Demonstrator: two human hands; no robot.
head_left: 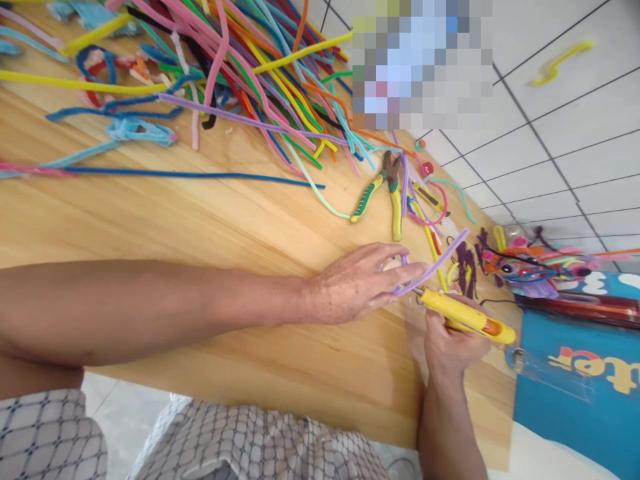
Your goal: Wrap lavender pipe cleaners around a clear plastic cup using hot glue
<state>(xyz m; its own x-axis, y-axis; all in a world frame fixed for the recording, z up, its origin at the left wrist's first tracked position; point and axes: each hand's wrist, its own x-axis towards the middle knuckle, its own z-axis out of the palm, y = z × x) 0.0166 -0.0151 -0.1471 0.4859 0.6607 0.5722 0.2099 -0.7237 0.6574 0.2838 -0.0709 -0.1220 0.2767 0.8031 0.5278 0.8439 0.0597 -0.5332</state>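
Note:
My left hand (pixel 363 280) reaches across the wooden table, its fingers closed on a light purple pipe cleaner (pixel 440 261) that slants up to the right. My right hand (pixel 453 343) is wrapped round the handle of a yellow hot glue gun (pixel 467 315). The gun's metal nozzle points left and sits close to the lower end of the pipe cleaner, by my left fingertips; whether they touch I cannot tell. Just beyond my left hand lie pliers (pixel 383 193) with green and yellow handles, jaws away from me.
A large heap of coloured pipe cleaners (pixel 280 73) covers the far left of the table (pixel 175 227). Right of the pliers are a cutter knife (pixel 431 199) and dark purple scraps (pixel 467 270). A colourful pipe-cleaner figure (pixel 535 267) stands near a blue printed surface (pixel 570 427) at right.

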